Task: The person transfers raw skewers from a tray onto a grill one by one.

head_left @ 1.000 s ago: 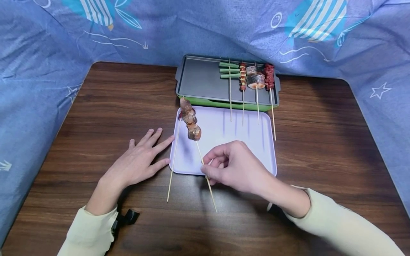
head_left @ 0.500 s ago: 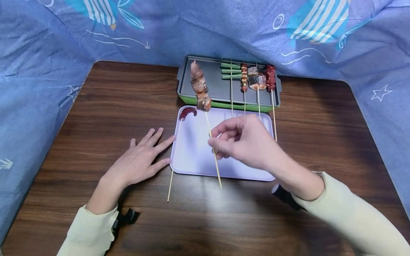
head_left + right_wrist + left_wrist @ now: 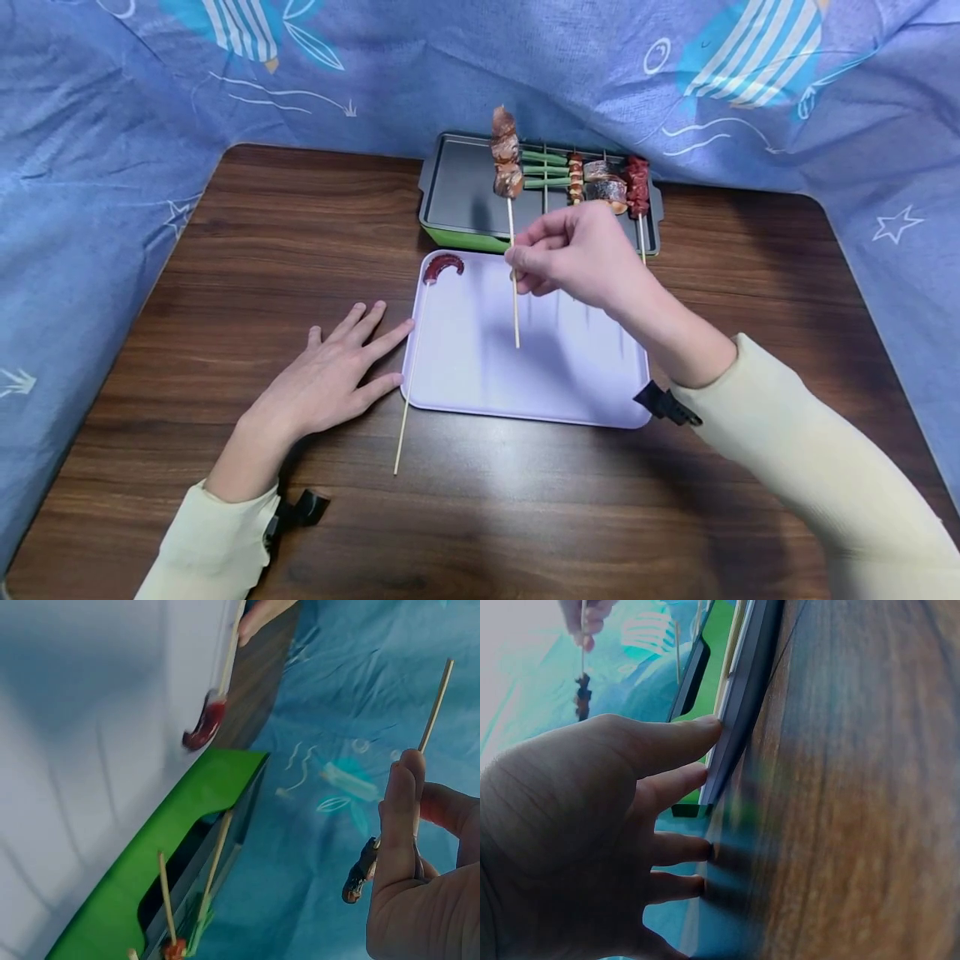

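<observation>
My right hand [image 3: 573, 254] pinches the stick of a meat skewer [image 3: 506, 154], held upright in the air with its brown chunks over the grill pan [image 3: 465, 187]. In the right wrist view the meat skewer [image 3: 360, 871] shows partly behind the fingers. My left hand [image 3: 326, 375] lies with fingers spread on the table, its thumb and index finger touching the left edge of the lilac tray [image 3: 517, 400]. A dark red curled tentacle skewer [image 3: 442, 267] lies on that tray, its stick passing over the front edge beside my left thumb.
On the right half of the pan lie a green vegetable skewer [image 3: 546, 171], a narrow red-and-yellow skewer [image 3: 575, 171], a fish skewer [image 3: 606, 193] and a red meat skewer [image 3: 637, 187]. The pan sits on a green base [image 3: 468, 240]. A blue curtain [image 3: 390, 75] hangs behind the table.
My right hand has lifted the meat skewer off the tray and carried it away from me and rightward, up over the pan. The left hand has stayed in place.
</observation>
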`<state>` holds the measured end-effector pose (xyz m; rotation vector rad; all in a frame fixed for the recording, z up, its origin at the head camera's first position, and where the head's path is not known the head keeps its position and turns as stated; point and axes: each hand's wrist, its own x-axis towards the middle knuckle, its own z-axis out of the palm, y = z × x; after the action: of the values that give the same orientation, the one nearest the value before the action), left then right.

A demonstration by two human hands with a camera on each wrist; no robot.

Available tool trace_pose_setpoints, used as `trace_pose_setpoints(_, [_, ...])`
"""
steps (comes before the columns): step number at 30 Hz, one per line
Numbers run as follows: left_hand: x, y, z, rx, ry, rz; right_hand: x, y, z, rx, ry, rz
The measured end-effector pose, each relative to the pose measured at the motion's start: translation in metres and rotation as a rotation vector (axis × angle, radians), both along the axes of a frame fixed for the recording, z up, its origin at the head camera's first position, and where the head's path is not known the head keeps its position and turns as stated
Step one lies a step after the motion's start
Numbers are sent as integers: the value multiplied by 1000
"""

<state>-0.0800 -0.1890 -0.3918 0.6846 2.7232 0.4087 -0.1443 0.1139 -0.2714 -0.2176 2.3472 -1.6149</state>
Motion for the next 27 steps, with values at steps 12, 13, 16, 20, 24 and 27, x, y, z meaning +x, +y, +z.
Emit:
trace_pose_setpoints(12, [0,0,-1,3,3,-3,-45,-4,-14,19,-132,-92])
trace_pose_setpoints(13, [0,0,-1,3,4,-4,-48,-4,-15,22,-143,-96])
trace_pose_setpoints(16, [0,0,-2,6,11,-4,-56,-5,-20,35,-172,-103])
trace_pose_setpoints(20, [1,0,-3,9,16,-2,-67,-7,-28,55,-208,-116])
trace_pose_setpoints(24, [1,0,-2,5,13,-2,-75,-9,-36,63,-237,-132])
trace_pose_setpoints(27, [0,0,-1,-1,10,-4,-79,-10,-39,69,-242,-136])
